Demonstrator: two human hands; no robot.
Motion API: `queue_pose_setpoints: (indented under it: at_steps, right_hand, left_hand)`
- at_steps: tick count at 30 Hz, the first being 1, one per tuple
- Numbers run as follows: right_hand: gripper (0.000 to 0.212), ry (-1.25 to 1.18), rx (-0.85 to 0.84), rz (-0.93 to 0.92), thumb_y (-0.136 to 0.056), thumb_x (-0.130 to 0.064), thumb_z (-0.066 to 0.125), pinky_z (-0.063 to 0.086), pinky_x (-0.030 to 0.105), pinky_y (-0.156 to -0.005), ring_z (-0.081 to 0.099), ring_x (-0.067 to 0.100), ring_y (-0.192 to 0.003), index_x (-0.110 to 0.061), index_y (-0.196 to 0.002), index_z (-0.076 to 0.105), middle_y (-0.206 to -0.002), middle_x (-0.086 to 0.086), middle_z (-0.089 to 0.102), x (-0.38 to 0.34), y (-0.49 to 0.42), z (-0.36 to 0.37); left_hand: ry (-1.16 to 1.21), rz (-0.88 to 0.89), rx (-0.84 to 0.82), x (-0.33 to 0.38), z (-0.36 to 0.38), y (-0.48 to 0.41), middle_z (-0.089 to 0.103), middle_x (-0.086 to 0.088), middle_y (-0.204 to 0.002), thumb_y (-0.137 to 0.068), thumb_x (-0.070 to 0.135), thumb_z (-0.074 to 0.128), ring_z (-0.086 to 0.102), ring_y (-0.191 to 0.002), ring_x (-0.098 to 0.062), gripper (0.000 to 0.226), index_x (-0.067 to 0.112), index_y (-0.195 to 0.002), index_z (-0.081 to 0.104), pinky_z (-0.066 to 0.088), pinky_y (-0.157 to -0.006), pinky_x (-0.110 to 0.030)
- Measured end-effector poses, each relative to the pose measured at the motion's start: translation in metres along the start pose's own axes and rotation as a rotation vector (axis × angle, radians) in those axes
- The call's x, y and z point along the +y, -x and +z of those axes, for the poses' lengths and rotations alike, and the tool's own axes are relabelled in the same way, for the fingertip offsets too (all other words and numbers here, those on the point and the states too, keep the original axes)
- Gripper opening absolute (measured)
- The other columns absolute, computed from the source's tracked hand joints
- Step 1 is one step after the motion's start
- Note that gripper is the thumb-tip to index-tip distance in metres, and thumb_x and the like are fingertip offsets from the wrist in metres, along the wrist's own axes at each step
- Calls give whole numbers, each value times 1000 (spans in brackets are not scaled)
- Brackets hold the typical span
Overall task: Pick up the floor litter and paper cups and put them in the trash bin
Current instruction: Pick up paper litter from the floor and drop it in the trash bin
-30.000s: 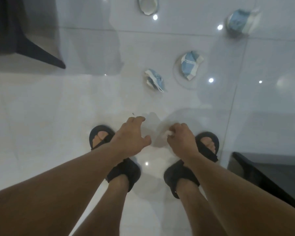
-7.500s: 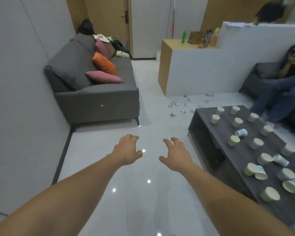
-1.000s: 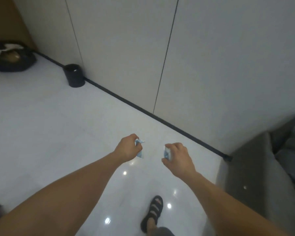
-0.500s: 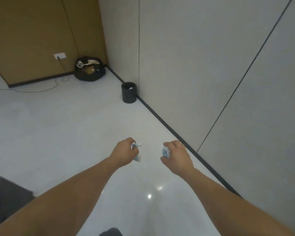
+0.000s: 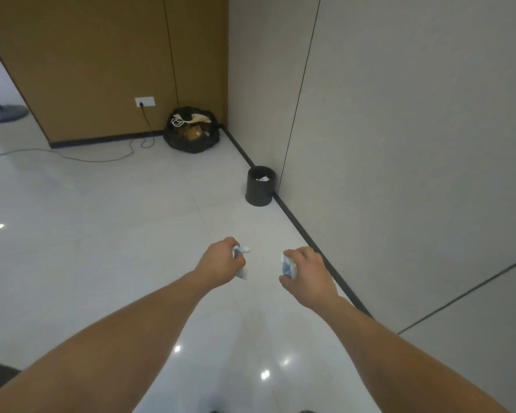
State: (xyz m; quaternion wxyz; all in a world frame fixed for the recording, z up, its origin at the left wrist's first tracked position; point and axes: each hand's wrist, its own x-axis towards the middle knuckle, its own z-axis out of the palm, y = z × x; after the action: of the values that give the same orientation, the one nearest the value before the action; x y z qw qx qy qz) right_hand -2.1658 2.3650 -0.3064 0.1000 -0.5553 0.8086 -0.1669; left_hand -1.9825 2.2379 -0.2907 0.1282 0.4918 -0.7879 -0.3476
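Trash bin (image 5: 259,190) is straight ahead, well apart from both hands, lined up w/ the gap btwn them. It stands upright, mouth up, something white inside, its right side just against the dark baseboard (image 5: 310,242) at the foot of the wall (image 5: 399,144). L hand (image 5: 221,262) grips a crushed blue-white paper cup (image 5: 241,265), fingers curled round it. R hand (image 5: 306,271) grips a second crushed cup (image 5: 287,265) the same way. Neither hand is clearly nearer, tho R runs closer to the wall. Floor (image 5: 131,234) btwn me and the bin is open, nothing in the path. The wall hems the right side, so I reckon the approach is from front-left. Black bag (image 5: 192,132) and cable (image 5: 102,158) lie beyond, left of the bin.
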Motion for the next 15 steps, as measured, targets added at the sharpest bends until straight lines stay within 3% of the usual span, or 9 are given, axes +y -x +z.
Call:
queue_pose_setpoints:
  at_steps: [5, 15]
  right_hand:
    - [50, 5, -2, -34, -87, -35, 63, 43, 29, -90, 39, 20, -120, -27, -134, 48, -133, -1, 43, -19, -93, 6]
    - [51, -53, -20, -80, -87, -35, 65, 41, 29, -95, 39, 19, -121, -28, -135, 47, -134, -2, 43, -3, -308, 14]
  left_hand:
    - [-19, -17, 12, -10, -32, -85, 61, -7, -97, -90, 25, 52, 59, -79, -25, 22, 14, -108, 58, 47, -61, -28]
    - [-40, -74, 7, -3, -52, -283, 59, -5, -95, -90, 27, 51, 58, -75, -21, 20, 17, -106, 57, 45, -55, -25]
